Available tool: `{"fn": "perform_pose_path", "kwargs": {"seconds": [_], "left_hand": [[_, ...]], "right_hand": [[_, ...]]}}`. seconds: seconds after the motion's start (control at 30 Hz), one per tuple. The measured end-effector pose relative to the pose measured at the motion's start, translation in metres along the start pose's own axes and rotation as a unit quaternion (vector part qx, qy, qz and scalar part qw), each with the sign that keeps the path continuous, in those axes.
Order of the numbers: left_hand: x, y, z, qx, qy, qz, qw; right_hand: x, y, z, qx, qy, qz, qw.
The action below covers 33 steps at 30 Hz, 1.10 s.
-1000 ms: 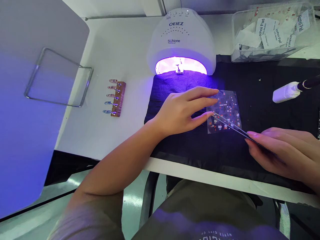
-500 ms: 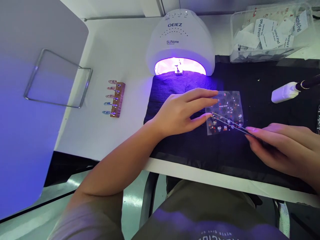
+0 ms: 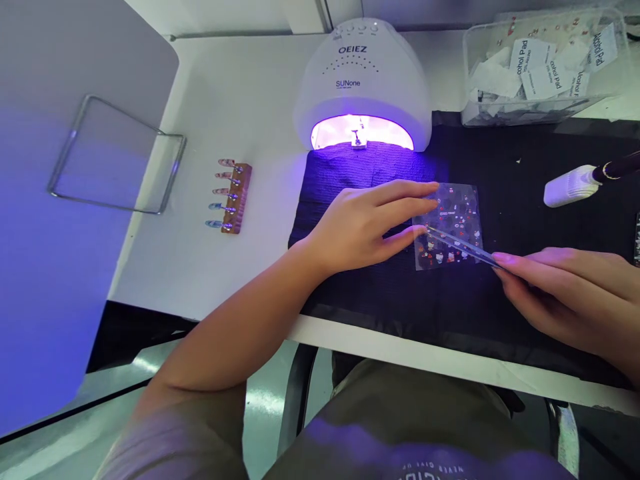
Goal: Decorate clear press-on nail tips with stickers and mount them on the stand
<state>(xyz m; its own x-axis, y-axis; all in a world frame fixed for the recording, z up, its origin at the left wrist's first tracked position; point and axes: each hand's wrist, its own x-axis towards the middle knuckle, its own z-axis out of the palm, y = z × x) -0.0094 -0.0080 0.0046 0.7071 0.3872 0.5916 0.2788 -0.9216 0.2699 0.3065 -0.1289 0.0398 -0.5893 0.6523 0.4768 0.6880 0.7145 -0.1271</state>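
My left hand (image 3: 360, 223) lies with its fingers stretched out, their tips resting on the left edge of a clear sticker sheet (image 3: 457, 200) printed with small red and white figures. The sheet is flat on a black cloth (image 3: 380, 300). In my right hand (image 3: 570, 287) is a pair of slim metal tweezers (image 3: 467, 249), gripped between thumb and fingers. Their tips meet over the sheet's lower left part, close to my left thumb. Whether a sticker is caught between the tips is too small to tell.
A white nail lamp (image 3: 365, 73) glows purple, a small stand in its opening. Left of it, a block (image 3: 241, 200) carries several decorated nail tips. Back right stands a clear tub (image 3: 520, 113) of alcohol pad packets. A white block with a dark handle (image 3: 570, 187) lies at right.
The tweezers' arms, apart before, are now pressed together at the same place on the sheet. My left hand has hardly moved.
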Motion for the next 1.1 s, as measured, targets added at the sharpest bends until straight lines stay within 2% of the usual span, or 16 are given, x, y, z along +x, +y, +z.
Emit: {"fn": "perform_pose_path", "kwargs": {"seconds": [0.13,0.3,0.43,0.83,1.1], "left_hand": [[0.0002,0.0001,0.0003,-0.012,0.004,0.002,1.0],[-0.0005,-0.0004,0.0019,-0.004,-0.008,-0.005,1.0],[-0.0008,-0.0009,0.0024,-0.003,0.002,0.003,1.0],[-0.0006,0.0001,0.001,-0.004,-0.004,-0.001,1.0],[0.0016,0.0011,0.0004,0.011,0.007,0.019,1.0]], "right_hand": [[0.0002,-0.0053,-0.0013,-0.029,0.015,0.015,0.999],[0.0008,-0.0033,0.0001,-0.015,0.02,-0.027,0.999],[0.0001,-0.0003,0.0021,-0.012,0.018,-0.044,0.999],[0.0018,-0.0057,-0.0014,-0.031,-0.005,0.0,1.0],[0.0029,-0.0019,0.0016,-0.02,-0.005,-0.013,1.0]]}}
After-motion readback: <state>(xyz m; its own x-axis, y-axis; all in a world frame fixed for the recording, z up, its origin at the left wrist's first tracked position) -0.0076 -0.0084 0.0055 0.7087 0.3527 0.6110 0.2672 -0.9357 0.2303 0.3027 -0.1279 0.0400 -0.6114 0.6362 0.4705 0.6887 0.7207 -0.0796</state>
